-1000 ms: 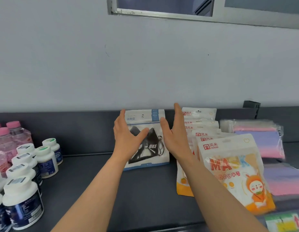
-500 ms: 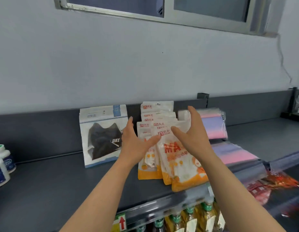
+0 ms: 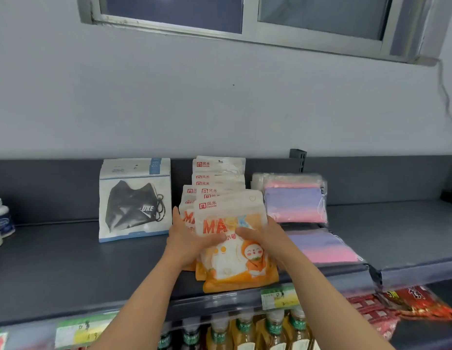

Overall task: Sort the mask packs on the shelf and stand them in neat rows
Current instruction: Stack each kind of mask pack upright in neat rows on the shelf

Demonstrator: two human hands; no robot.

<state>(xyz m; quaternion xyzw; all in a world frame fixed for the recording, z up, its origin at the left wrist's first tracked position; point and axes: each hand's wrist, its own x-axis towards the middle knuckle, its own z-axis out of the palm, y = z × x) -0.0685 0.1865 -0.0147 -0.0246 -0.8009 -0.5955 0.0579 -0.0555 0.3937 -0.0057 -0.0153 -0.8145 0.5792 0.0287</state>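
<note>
- The left hand (image 3: 187,239) and right hand (image 3: 266,236) grip the front orange mask pack (image 3: 232,266) by its two sides, with the thumbs across its face.
- This pack sits between the hands, near the front edge of the shelf (image 3: 68,269).
- More orange mask packs (image 3: 220,173) stand in an overlapping row just behind the hands.
- A black mask pack (image 3: 135,200) stands upright to the left of the left hand, apart from it.
- Pink-and-purple packs (image 3: 294,203) lie to the right of the right hand.

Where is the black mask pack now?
Head view, left of centre: the black mask pack stands at the shelf's back panel, just left of the orange mask packs.
</note>
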